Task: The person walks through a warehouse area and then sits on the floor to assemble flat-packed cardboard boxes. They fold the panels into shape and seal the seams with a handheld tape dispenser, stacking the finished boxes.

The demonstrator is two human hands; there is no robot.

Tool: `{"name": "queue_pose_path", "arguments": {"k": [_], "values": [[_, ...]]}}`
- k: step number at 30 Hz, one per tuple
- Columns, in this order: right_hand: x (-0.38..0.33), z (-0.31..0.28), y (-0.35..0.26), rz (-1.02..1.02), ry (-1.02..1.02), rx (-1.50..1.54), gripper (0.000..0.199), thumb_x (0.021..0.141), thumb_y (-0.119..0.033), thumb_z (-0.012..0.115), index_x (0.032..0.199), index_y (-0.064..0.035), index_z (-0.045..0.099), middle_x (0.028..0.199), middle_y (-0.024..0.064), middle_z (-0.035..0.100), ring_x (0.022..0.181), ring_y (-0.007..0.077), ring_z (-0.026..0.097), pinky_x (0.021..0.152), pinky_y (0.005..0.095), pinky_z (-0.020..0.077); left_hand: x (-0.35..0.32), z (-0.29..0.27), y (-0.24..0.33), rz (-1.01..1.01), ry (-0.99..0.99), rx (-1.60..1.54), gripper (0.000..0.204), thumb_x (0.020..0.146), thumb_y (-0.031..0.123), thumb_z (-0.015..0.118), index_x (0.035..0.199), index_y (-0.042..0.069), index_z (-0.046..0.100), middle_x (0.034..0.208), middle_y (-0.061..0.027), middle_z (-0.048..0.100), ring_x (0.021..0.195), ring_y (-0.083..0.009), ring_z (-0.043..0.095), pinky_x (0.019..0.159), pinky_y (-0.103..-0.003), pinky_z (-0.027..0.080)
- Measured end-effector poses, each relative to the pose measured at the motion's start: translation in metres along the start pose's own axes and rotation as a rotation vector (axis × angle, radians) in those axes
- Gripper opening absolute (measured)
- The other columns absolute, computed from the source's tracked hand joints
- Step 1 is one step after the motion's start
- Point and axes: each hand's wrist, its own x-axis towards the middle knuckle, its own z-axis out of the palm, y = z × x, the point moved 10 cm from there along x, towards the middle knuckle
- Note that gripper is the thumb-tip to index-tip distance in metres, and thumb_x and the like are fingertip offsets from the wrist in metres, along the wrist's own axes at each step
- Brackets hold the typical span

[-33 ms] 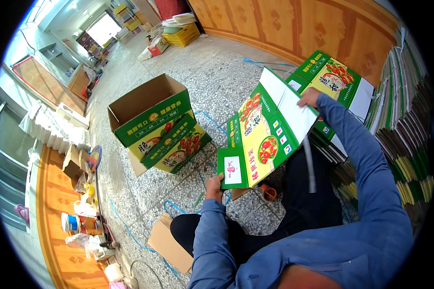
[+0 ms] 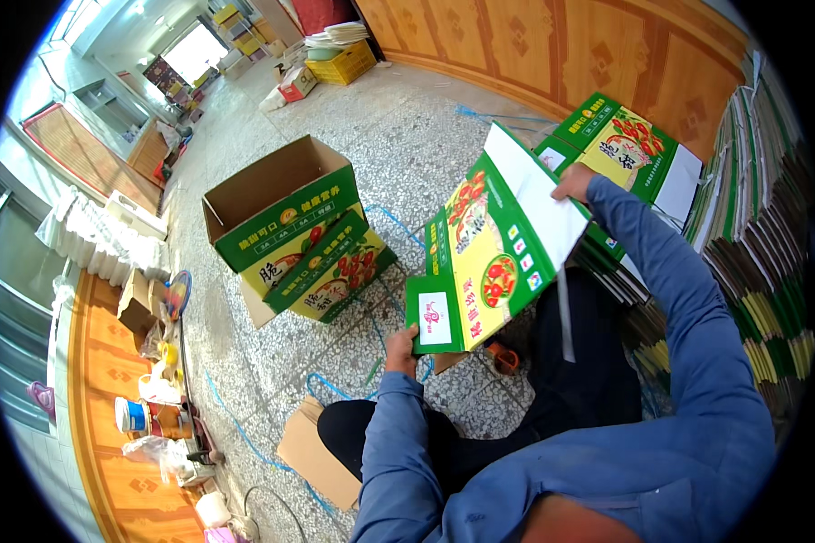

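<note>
Held up before me is a flattened cardboard carton (image 2: 483,271), green and yellow with printed fruit pictures and a white flap. My left hand (image 2: 401,351) is closed on its lower left corner, beside a green panel with a white label. At the upper right, my right hand (image 2: 574,183) grips the edge of the white flap (image 2: 545,210). A pale strip (image 2: 566,317) hangs below that flap. To the left, an opened carton (image 2: 281,208) of the same print stands on the floor, its top open, with another printed carton (image 2: 344,281) against its front.
Tall stacks of flattened cartons (image 2: 752,244) stand at my right, with another printed carton (image 2: 620,149) lying near the wood-panelled wall. Brown cardboard (image 2: 321,457) lies by my left knee. An orange-handled tool (image 2: 503,356) and blue strapping (image 2: 326,385) are on the speckled floor.
The held carton and my right hand have shifted slightly left, and the pale strip has swung left. My left hand has barely moved.
</note>
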Motion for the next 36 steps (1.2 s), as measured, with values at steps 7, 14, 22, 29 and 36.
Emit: {"name": "queue_pose_path", "arguments": {"k": [7, 14, 22, 29, 36], "values": [[-0.03, -0.005, -0.097, -0.059, 0.182, 0.166, 0.052, 0.059, -0.043, 0.074, 0.085, 0.0021, 0.071, 0.087, 0.0217, 0.068, 0.077, 0.0314, 0.067, 0.073, 0.034, 0.0532, -0.017, -0.056, -0.032, -0.179, 0.161, 0.12, 0.033, 0.093, 0.026, 0.054, 0.103, -0.005, 0.059, 0.1, -0.018, 0.065, 0.097, -0.0341, 0.063, 0.083, -0.044, 0.051], [-0.119, 0.077, -0.19, -0.207, 0.334, 0.23, 0.025, 0.059, -0.023, 0.069, 0.067, 0.0007, 0.064, 0.067, 0.0238, 0.062, 0.065, 0.0379, 0.064, 0.061, 0.0426, 0.0512, -0.049, 0.105, 0.075, 0.124, -0.174, 0.348, 0.08, 0.082, 0.063, 0.055, 0.13, 0.0, 0.049, 0.113, -0.0209, 0.062, 0.099, -0.0362, 0.06, 0.085, -0.043, 0.045], [-0.179, 0.188, -0.207, -0.152, 0.099, 0.293, 0.024, 0.065, -0.017, 0.063, 0.08, 0.0011, 0.058, 0.079, 0.0264, 0.062, 0.078, 0.0428, 0.062, 0.072, 0.0482, 0.0501, -0.091, 0.173, 0.184, 0.532, 0.255, 0.907, 0.079, 0.082, 0.05, 0.062, 0.132, -0.008, 0.042, 0.125, -0.0283, 0.053, 0.115, -0.0402, 0.054, 0.096, -0.042, 0.041], [-0.177, 0.188, -0.208, -0.202, 0.188, 0.375, 0.034, 0.059, -0.02, 0.068, 0.082, 0.002, 0.057, 0.071, 0.0239, 0.061, 0.072, 0.0407, 0.062, 0.067, 0.0456, 0.0497, -0.113, 0.172, 0.179, 0.579, 0.321, 0.872, 0.072, 0.083, 0.048, 0.061, 0.127, -0.006, 0.046, 0.119, -0.0277, 0.057, 0.111, -0.0411, 0.055, 0.093, -0.043, 0.043], [-0.181, 0.197, -0.219, -0.182, 0.131, 0.369, 0.037, 0.059, -0.023, 0.069, 0.082, 0.0031, 0.058, 0.071, 0.0236, 0.061, 0.07, 0.0387, 0.063, 0.064, 0.0444, 0.049, -0.106, 0.143, 0.175, 0.557, 0.405, 0.818, 0.063, 0.089, 0.05, 0.052, 0.119, -0.006, 0.055, 0.112, -0.0281, 0.06, 0.105, -0.0428, 0.056, 0.087, -0.046, 0.044]]}}
